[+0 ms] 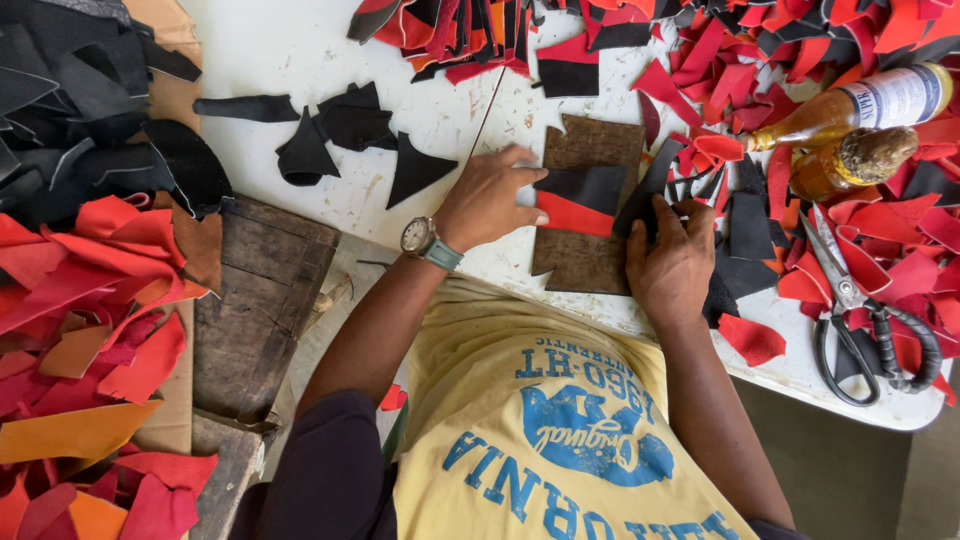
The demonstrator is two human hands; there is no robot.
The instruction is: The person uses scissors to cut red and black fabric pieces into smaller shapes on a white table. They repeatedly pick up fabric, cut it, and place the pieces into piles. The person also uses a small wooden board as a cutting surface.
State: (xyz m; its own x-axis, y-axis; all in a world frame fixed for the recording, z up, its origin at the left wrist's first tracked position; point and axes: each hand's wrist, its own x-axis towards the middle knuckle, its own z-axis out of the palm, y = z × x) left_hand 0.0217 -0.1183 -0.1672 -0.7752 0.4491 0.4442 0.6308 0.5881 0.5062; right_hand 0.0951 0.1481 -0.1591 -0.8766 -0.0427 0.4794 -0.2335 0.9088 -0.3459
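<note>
My left hand (pixel 490 200), with a wristwatch, presses its fingertips on a black and red leather piece (pixel 583 200) lying on a brown board (pixel 590 150) on the white table (pixel 300 50). My right hand (pixel 672 258) rests on the board's right edge, fingers on a dark narrow black strip (pixel 650 185) that leans across the board. Both pieces lie flat under the fingers.
Black-handled scissors (pixel 850 300) lie at the right. Two amber bottles (pixel 850 110) lie among red and black leather scraps (pixel 760 60). Black cut pieces (pixel 350 125) sit left of the board. A scrap pile (pixel 80 300) and a wooden block (pixel 255 300) are at left.
</note>
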